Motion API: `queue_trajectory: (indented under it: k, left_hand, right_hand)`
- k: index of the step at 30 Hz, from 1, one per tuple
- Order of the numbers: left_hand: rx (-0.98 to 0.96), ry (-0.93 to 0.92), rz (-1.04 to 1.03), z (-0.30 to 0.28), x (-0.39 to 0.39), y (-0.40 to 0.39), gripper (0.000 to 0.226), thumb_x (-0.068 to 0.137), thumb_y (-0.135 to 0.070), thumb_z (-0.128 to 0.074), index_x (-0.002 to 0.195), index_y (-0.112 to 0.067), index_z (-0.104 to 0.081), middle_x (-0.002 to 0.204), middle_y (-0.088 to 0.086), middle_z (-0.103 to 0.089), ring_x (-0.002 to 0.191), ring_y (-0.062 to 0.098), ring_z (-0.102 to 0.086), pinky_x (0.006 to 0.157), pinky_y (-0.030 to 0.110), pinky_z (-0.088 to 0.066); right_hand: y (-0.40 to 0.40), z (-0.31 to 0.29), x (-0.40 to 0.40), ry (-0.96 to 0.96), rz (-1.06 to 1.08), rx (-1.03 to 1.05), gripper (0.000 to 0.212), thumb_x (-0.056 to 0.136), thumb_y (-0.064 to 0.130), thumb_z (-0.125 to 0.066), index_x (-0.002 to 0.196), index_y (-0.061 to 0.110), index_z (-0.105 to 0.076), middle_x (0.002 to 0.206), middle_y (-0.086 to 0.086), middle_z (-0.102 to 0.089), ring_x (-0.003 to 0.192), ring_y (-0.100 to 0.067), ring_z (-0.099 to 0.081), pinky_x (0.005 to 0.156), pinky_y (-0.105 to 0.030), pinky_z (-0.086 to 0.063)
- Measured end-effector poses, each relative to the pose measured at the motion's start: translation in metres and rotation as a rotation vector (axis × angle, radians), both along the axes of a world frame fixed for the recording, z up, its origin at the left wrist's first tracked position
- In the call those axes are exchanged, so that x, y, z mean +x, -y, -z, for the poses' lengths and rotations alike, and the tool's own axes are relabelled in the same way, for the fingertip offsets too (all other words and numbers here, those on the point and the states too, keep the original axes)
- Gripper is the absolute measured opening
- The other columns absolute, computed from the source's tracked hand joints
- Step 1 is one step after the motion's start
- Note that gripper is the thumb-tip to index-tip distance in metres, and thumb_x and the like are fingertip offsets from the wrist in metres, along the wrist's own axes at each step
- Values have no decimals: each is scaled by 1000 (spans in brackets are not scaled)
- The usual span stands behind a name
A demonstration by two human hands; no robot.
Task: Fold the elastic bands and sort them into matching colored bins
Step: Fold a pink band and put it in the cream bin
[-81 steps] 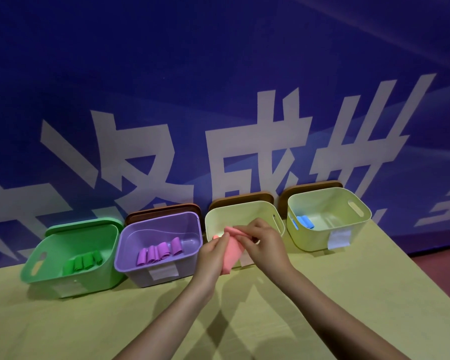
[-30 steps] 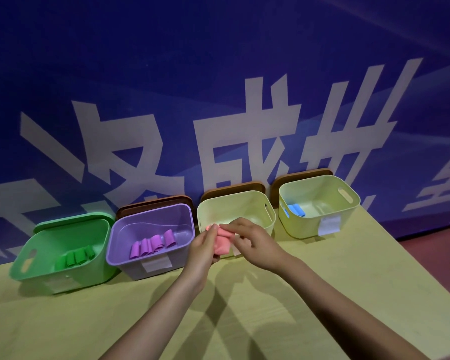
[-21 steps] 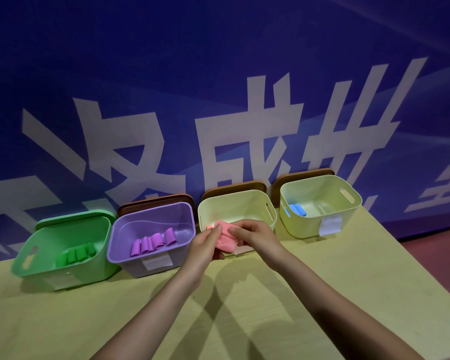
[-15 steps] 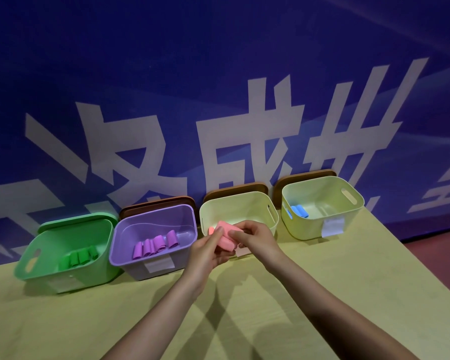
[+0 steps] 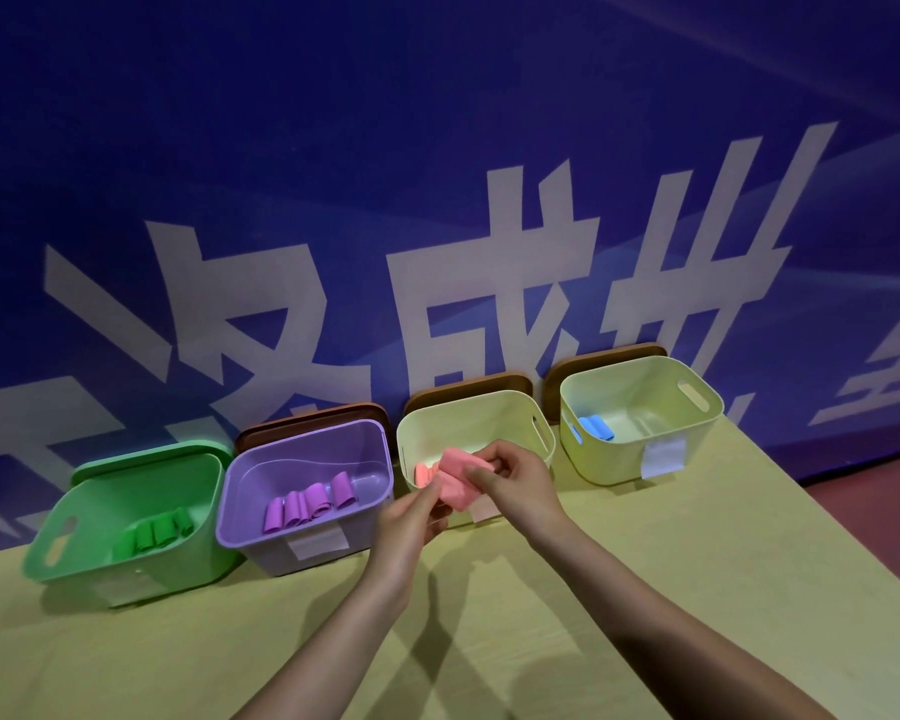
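Observation:
Both hands hold a folded pink elastic band [image 5: 458, 478] just in front of the middle pale yellow bin [image 5: 471, 414]. My left hand [image 5: 411, 517] pinches its lower left end. My right hand [image 5: 515, 483] grips its right side with thumb and fingers. Another pink band [image 5: 423, 474] shows inside that bin behind the hands. The green bin [image 5: 126, 517] holds green folded bands, the purple bin [image 5: 307, 491] holds purple ones, and the right pale yellow bin [image 5: 640, 413] holds a blue band [image 5: 596, 427].
The four bins stand in a row along the back of a yellow-green table [image 5: 645, 589], against a blue banner with white characters. Brown lids lean behind three bins. The table's right edge drops to a dark red floor [image 5: 894, 517].
The pink band went from a long hanging strip to a compact fold. Both hands lifted it slightly toward the middle bin's front rim.

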State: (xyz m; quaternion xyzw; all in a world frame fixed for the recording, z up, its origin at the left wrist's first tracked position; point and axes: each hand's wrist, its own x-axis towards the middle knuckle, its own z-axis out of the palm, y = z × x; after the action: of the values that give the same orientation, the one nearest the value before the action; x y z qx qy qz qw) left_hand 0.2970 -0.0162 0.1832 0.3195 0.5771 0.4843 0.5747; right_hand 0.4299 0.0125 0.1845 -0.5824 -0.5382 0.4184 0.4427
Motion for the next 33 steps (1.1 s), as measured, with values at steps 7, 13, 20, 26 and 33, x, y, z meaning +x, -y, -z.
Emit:
queue_trajectory:
  k: [7,13,20,26,33]
  left_hand:
    - [-1,333,-40,-8,8,-3,19,98,-10,-48,101,-2,-65,93,15,-74,87,19,-72,75,22,-58]
    - [-98,411,-1,-11,1,-7,36,101,-29,-40,104,-2,-63,97,15,-71,97,24,-66,84,30,-51]
    - [-48,416,34,-2,3,-8,25,97,-17,-52,110,2,-63,107,21,-70,100,25,-69,79,26,-58]
    - [69,336,-27,5,8,-15,24,98,-8,-47,114,5,-60,112,23,-66,98,23,-68,78,22,-57]
    - [130,78,69,22,9,-21,24,97,-8,-48,97,6,-68,116,15,-67,109,21,-62,90,28,-51]
  right_hand:
    - [0,10,-7,403,-40,482,11,84,13,-64,93,12,-70,82,5,-61,76,-4,-52,66,-13,-38]
    - [-5,10,11,493,-300,521,26,91,20,-59,114,18,-70,102,3,-63,96,-8,-55,83,-18,-45]
    - [4,15,10,213,-230,375,21,92,26,-60,102,16,-76,109,5,-63,103,-4,-58,88,-16,-45]
    - [4,13,6,-207,-73,25,27,88,12,-67,115,15,-65,107,-1,-68,99,-9,-65,86,-20,-52]
    - [-1,17,11,-178,-90,84,16,86,2,-64,86,17,-71,76,8,-70,75,-6,-66,72,-22,-53]
